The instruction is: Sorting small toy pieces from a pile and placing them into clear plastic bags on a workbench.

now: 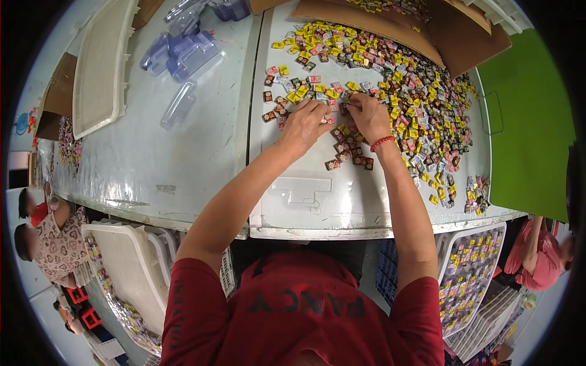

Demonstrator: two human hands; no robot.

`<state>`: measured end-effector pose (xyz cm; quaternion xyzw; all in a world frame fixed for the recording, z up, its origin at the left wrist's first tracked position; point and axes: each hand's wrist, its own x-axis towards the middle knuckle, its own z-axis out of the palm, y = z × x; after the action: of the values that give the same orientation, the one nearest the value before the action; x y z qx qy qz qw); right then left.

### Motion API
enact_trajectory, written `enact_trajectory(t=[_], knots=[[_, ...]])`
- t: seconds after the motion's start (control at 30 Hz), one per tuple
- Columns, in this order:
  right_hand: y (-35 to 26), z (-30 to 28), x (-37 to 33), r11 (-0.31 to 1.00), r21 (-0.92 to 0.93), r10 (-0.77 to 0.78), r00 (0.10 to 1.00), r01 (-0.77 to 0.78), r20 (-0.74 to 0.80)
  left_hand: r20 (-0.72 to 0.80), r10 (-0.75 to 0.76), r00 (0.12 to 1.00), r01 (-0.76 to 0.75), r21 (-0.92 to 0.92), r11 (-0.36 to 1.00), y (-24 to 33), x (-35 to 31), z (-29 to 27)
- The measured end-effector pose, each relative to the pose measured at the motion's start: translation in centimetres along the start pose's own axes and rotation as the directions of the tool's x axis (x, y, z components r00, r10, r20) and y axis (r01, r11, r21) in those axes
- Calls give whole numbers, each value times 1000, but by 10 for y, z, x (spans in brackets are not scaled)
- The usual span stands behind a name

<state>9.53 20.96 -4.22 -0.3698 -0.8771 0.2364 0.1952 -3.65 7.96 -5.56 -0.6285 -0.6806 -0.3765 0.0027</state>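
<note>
A big heap of small square wrapped pieces (pixel 403 79), yellow, brown, pink and white, covers the far right of the white table (pixel 183 152). My left hand (pixel 303 125) rests knuckles-up on the near edge of the heap, its fingers curled down onto a few pieces. My right hand (pixel 366 114), with a red band (pixel 383 143) at the wrist, lies right beside it with fingertips pinched into the pieces. Whether either hand grips a piece is hidden by the fingers. A small cluster of brown pieces (pixel 349 152) lies just below my right wrist.
Clear plastic boxes (pixel 183 52) and a white tray (pixel 101 61) lie at the far left. An open cardboard box (pixel 390 27) sits behind the heap, a green panel (pixel 528 122) at the right. White crates (pixel 470 274) of pieces stand below. Other people sit at both sides.
</note>
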Motion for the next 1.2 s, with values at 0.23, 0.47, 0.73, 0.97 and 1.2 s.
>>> enact_trajectory(t=[0.23, 0.47, 0.73, 0.97, 1.2], knots=[[3, -2, -5, 996, -87, -18, 995, 9, -102, -36, 24, 999, -26, -56, 998, -8, 6, 6], [-13, -18, -22, 986, -111, -113, 987, 125, 115, 74, -53, 996, 57, -53, 997, -12, 15, -3], [6, -1, -9, 954, -254, -105, 974, 156, 202, 41, 64, 997, -64, -3, 998, -14, 27, 24], [-2, -5, -19, 951, -223, -218, 976, 213, 3, 37, 110, 993, -110, -1, 994, -25, 28, 17], [-3, 1, -37, 956, -194, -222, 975, 218, 3, 45, 110, 993, -111, 11, 994, -18, 23, 20]])
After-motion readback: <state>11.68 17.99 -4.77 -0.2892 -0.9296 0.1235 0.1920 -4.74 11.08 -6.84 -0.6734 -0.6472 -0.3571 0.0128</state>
